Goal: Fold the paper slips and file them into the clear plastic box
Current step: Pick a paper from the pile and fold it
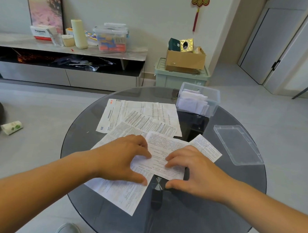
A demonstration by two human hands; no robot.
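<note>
Glass table [198,209], clear box [214,100].
Folded slips [192,102] sit inside; left hand [121,157] and right hand [191,171] press flat on one paper [165,147].

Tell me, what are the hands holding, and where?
Nothing gripped: left hand presses the left edge of the top paper slip, right hand presses its lower middle.

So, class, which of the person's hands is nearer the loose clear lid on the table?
Right. The right hand rests on the paper slip, left of the lid; the left hand is farther left, across the slip.
</note>
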